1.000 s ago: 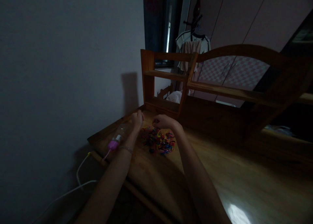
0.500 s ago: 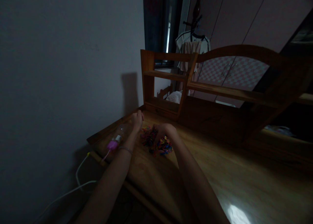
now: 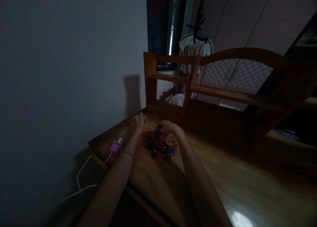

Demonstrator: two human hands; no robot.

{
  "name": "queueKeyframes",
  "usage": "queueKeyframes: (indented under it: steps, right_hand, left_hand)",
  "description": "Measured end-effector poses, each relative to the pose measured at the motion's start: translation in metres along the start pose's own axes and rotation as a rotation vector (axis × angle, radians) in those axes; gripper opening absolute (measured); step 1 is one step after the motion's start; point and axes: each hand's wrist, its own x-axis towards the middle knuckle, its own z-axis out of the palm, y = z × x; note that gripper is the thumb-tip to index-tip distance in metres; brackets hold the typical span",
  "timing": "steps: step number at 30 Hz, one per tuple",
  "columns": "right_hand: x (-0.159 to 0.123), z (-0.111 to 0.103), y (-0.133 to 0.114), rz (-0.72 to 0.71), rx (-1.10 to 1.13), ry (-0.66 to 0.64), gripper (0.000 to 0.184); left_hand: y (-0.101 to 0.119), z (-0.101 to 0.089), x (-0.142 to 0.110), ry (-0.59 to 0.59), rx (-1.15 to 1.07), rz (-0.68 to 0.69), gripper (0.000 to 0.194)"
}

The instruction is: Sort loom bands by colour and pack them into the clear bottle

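A spread pile of small, shiny, many-coloured pieces (image 3: 159,147) lies on the wooden desk (image 3: 153,179); they are too small and dark to name. At the far edge of this pile is my right hand (image 3: 168,127), its fingers bent down and pressed together among the pieces. What they pinch is hidden. My left hand (image 3: 139,123) is closed in a fist just left of the pile, with its contents, if any, out of sight. Beside my left forearm a clear bottle (image 3: 123,133) with a pink lid (image 3: 114,148) and strap lies on its side.
A wooden shelf unit (image 3: 170,78) rises along the desk's back. On the left stands a plain wall (image 3: 74,55). A white cable (image 3: 78,179) hangs past the desk's left edge. Behind the shelves are hung clothes (image 3: 195,50) and a wardrobe (image 3: 237,29).
My right hand has drawn back from the middle of the pile to its far edge, and the pieces look more spread out. My left hand stays closed in nearly the same place.
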Motion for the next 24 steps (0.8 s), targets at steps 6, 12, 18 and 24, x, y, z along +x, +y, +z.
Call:
queueKeyframes:
  steps: [6,12,18,24]
  right_hand:
    - [-0.006,-0.007,-0.005,-0.075,0.056,0.123,0.030]
    - [0.008,0.011,-0.014,-0.136,0.057,0.062,0.030]
    - [0.022,0.031,-0.022,-0.258,0.072,-0.026,0.043]
    - [0.019,0.032,-0.024,-0.176,0.014,-0.085,0.049]
  left_hand:
    - [-0.001,0.000,0.001,0.001,-0.007,-0.006,0.052]
    - [0.000,-0.002,0.001,0.007,-0.017,-0.004,0.050]
    - [-0.005,-0.003,0.005,0.022,-0.021,-0.004,0.049]
    - [-0.004,-0.004,0.004,0.014,-0.011,-0.002,0.050]
